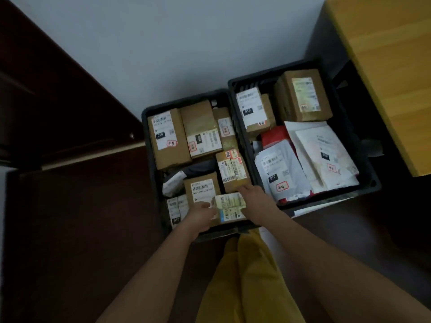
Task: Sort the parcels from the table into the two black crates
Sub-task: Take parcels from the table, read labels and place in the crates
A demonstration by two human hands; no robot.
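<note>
The counter (384,66) shows only as a wooden corner at the upper right, and the part in view carries no parcels; whether any wait on the rest of it cannot be told.

On the floor below sit the two black crates, side by side and touching. The right crate (363,145) holds two cardboard boxes along its far side and a pile of white and red soft mailers nearer the person. The left crate (149,145) is packed almost wholly with brown labelled boxes, several lying flat, with a dark bag and a small white packet tucked between them. Judged from how full both are, the sorting looks well advanced, possibly close to its end.

One piece is not yet settled: a small box (231,207) with a pale yellow label, at the near edge of the left crate. The left hand (201,216) curls its fingers round the box's left end. The right hand (253,194) presses on its far right corner, fingers bent over it, beside a neighbouring labelled box (232,171). What seems left is to bed this box down among the others.
</note>
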